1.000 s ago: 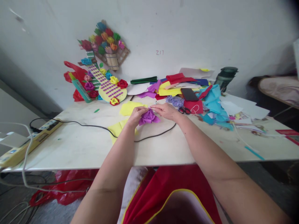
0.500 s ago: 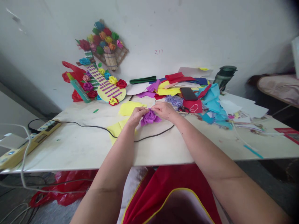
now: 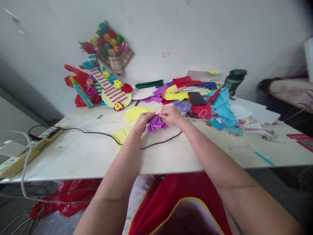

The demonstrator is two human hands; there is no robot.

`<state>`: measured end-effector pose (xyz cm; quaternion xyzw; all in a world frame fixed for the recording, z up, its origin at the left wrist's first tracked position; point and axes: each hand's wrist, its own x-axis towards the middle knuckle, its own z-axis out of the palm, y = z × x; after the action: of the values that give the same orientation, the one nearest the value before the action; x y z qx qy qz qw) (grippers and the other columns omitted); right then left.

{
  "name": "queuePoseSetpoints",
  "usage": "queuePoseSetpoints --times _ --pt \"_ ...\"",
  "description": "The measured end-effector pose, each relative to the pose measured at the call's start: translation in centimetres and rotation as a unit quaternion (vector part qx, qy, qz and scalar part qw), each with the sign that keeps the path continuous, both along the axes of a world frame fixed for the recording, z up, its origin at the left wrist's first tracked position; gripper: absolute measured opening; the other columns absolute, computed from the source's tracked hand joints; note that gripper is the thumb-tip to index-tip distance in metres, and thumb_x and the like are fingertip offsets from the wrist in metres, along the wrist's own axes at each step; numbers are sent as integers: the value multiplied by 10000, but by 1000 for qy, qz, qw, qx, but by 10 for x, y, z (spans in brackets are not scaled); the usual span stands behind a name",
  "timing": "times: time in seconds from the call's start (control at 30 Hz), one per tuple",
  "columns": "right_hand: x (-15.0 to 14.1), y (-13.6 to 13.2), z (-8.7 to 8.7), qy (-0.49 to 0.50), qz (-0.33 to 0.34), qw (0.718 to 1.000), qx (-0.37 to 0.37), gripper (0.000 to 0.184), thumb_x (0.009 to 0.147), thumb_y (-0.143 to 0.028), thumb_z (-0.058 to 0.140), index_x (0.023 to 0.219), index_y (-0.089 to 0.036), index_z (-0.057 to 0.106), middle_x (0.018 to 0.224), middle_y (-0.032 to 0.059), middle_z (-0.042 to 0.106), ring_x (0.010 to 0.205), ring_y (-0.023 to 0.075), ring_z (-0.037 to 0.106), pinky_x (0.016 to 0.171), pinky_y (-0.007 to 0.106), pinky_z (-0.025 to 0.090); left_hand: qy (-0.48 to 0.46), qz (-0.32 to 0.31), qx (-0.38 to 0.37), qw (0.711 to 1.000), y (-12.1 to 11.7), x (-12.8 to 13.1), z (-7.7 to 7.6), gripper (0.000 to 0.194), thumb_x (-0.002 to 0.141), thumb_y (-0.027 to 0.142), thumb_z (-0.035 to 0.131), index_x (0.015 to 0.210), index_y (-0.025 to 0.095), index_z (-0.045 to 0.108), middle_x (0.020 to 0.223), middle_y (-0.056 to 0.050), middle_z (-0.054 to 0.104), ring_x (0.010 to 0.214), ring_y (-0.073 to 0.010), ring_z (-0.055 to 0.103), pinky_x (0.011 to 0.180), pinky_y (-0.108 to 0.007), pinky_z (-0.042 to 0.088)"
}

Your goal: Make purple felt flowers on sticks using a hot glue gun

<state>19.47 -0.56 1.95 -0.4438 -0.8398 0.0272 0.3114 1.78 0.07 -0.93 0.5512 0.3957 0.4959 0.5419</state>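
A purple paper flower [image 3: 156, 123] with ruffled petals is held just above the table, between my two hands. My left hand [image 3: 144, 120] pinches its far left edge with closed fingers. From the other side, my right hand [image 3: 171, 115] grips the far edge near the middle, fingertips pressed together. The two sets of fingertips nearly meet. Yellow paper sheets [image 3: 137, 113] lie behind and to the left of my left hand. A black cable [image 3: 161, 143] runs across the table in front of the flower.
Scissors [image 3: 192, 115], a phone [image 3: 197, 98] and shredded purple paper [image 3: 182, 105] lie right of my hands. Blue paper [image 3: 222, 106] is heaped beyond. A flower-decorated paper guitar [image 3: 114, 94] leans at back left beside a glue bottle [image 3: 83, 94]. A power strip [image 3: 46, 140] sits far left.
Both hands keep their hold on the purple flower. The fingertips of my right hand have shifted very slightly; everything else on the table stays as it was.
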Motion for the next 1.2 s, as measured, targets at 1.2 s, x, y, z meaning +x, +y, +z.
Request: queuePoseSetpoints --times 1.2 --pt "11 13 -6 30 66 997 -13 198 846 -182 622 966 -199 778 1061 77 677 929 188 640 820 311 492 32 -7 53 998 0 -2 5 461 508 548 829 614 135 655 548 7 576 537 -89 470 583 -256 391"
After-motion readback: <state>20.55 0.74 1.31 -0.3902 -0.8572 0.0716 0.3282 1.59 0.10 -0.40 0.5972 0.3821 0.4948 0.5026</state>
